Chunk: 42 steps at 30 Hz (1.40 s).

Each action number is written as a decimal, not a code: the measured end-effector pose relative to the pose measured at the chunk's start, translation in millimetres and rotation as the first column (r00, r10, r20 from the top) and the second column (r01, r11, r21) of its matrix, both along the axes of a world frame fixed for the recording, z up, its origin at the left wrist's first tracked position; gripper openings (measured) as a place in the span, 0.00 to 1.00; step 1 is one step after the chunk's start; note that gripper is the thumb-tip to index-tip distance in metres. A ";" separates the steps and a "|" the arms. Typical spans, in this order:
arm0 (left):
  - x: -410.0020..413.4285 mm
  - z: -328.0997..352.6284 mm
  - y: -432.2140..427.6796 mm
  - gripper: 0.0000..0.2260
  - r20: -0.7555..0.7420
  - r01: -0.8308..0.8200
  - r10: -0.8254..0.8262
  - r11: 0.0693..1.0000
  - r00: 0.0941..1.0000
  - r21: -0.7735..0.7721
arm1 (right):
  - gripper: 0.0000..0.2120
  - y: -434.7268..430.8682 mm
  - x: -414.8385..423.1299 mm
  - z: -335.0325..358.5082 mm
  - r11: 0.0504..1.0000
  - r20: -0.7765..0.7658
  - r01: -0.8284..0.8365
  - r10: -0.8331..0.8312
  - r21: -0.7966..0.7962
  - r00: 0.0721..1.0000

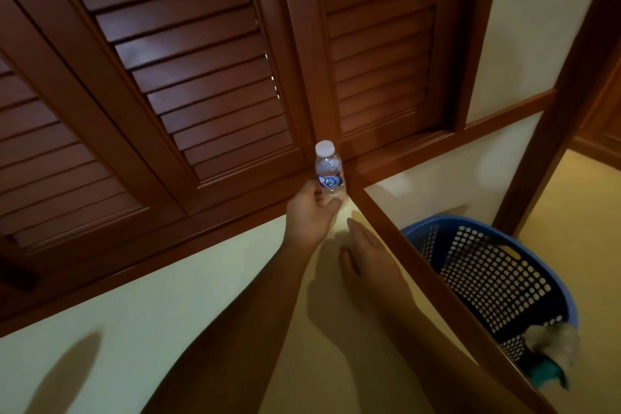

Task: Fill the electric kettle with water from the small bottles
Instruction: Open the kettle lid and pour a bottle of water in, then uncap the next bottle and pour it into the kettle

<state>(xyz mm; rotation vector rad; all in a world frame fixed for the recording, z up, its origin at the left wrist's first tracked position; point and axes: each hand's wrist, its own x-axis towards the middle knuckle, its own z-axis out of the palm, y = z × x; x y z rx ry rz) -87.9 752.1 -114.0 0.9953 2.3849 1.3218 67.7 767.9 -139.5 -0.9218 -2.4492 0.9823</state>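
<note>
A small clear water bottle (328, 169) with a white cap and a blue label stands upright at the far corner of the cream tabletop (168, 329). My left hand (311, 215) is wrapped around its lower part. My right hand (366, 249) lies just to the right and nearer, fingers stretched out and together, holding nothing. The bottle's cap is on. No kettle is in view.
Dark wooden louvred shutters (201, 60) rise right behind the table's far edge. A wooden rim (420, 262) bounds the table on the right. Beyond it, on the floor, stands a blue perforated laundry basket (487, 272) with cloth inside.
</note>
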 end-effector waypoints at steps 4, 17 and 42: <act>-2.4 1.3 3.7 0.20 -0.001 0.009 -0.009 1.000 1.000 -0.007 | 0.27 0.2 -5.5 -1.8 0.999 -0.015 0.037 -0.037 -0.003 0.999; 39.8 9.1 -112.6 0.19 0.033 -0.055 0.055 0.998 0.998 0.024 | 0.22 -27.2 7.8 -6.7 0.952 -0.286 -0.125 0.206 0.279 0.936; 200.3 46.1 -585.3 0.15 0.020 -0.718 0.810 0.507 0.586 0.477 | 0.18 -441.0 23.6 66.4 0.463 -0.555 -0.886 0.735 -0.009 0.390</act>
